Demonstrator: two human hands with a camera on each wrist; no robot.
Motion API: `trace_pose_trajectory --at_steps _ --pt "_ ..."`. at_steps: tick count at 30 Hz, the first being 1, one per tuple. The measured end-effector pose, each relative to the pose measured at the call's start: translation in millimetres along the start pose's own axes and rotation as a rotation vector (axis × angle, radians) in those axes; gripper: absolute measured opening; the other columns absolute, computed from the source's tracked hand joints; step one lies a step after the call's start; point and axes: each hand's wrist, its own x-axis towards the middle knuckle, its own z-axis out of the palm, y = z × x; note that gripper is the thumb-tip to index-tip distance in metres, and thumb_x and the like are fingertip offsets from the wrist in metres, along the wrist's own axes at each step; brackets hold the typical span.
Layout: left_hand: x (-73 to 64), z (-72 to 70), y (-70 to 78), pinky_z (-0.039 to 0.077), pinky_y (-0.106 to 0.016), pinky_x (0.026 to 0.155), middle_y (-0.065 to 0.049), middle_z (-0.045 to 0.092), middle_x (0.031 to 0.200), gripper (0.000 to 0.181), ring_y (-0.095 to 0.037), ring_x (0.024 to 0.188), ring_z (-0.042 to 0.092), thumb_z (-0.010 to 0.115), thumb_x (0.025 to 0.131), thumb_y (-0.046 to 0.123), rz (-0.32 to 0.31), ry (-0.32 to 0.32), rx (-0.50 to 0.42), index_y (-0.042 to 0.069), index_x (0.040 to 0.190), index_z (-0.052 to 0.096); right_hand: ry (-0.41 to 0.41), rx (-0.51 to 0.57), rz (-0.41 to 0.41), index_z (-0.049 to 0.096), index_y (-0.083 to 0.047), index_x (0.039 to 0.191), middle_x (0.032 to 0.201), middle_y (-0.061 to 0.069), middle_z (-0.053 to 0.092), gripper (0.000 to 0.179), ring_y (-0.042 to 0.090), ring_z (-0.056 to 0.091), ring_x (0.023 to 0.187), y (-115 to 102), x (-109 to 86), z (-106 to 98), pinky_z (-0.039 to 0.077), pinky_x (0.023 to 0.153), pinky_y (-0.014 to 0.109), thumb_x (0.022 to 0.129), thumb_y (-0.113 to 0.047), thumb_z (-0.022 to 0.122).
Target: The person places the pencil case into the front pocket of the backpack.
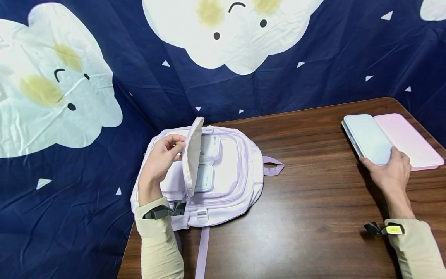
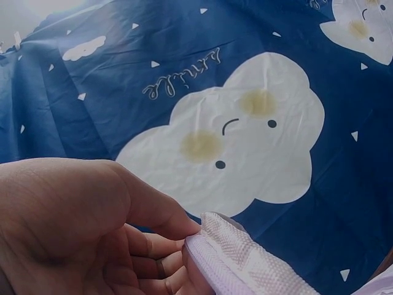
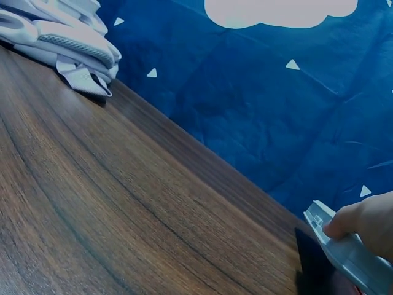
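A pale lilac backpack (image 1: 256, 170) lies on its back on the table. My left hand (image 1: 158, 161) pinches the edge of its front pocket flap (image 1: 192, 162) between thumb and fingers and holds it raised; the left wrist view shows the grip on the lilac edging (image 2: 212, 264). Inside the pocket are a whitish box (image 1: 210, 146) and a light blue box (image 1: 205, 178), both partly behind the flap. At the far right, my right hand (image 1: 393, 172) grips the near end of a flat light blue case (image 1: 367, 135), thumb on its left side. A pink case (image 1: 407, 139) lies beside it.
The wooden table (image 1: 299, 217) spans between backpack and cases. A lilac loop (image 1: 273, 166) sticks out from the backpack's right end, and a strap (image 1: 202, 254) hangs toward the front. Behind stands a dark blue cloth (image 1: 278, 89) with cloud faces.
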Motion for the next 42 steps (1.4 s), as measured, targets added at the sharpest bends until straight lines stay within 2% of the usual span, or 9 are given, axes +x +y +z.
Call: trace_pose_trajectory --at_steps 12,26,33,42 --pt "0.3 -1.2 -1.4 0.049 -0.018 0.062 0.004 0.054 0.083 0.020 -0.004 0.072 0.051 0.049 0.097 0.006 -0.002 0.000 -0.004 -0.007 0.113 0.052 0.034 0.033 -0.056 0.020 0.008 0.146 0.144 0.037 0.023 0.087 0.052 0.022 0.133 -9.1 -4.8 -2.1 0.018 0.109 0.060 0.084 -0.028 0.069" --pt "0.7 -1.0 -1.1 0.048 -0.017 0.062 0.004 0.054 0.084 0.019 -0.004 0.071 0.051 0.049 0.097 0.005 0.000 0.002 -0.010 -0.006 0.112 0.051 0.032 0.039 -0.092 0.019 0.006 0.148 0.147 0.035 0.022 0.087 0.050 0.020 0.135 -18.2 -8.3 -6.7 0.016 0.109 0.061 0.084 -0.028 0.068" --pt "0.7 -0.7 -1.1 0.048 -0.017 0.061 0.004 0.054 0.083 0.020 -0.004 0.072 0.051 0.049 0.097 0.005 0.005 0.003 0.000 -0.007 0.113 0.051 0.063 0.039 -0.128 0.023 0.005 0.147 0.144 0.035 0.028 0.086 0.050 0.023 0.134 -22.8 -10.1 -9.7 0.018 0.109 0.060 0.082 -0.028 0.070" --pt "0.8 -0.1 -1.7 0.049 -0.016 0.061 0.005 0.054 0.082 0.021 -0.003 0.072 0.052 0.049 0.097 0.006 0.009 -0.003 -0.001 -0.007 0.113 0.051 0.064 0.035 -0.162 0.026 0.005 0.146 0.141 0.036 0.031 0.085 0.050 0.025 0.132 -29.4 -13.7 -14.2 0.019 0.108 0.059 0.082 -0.028 0.070"
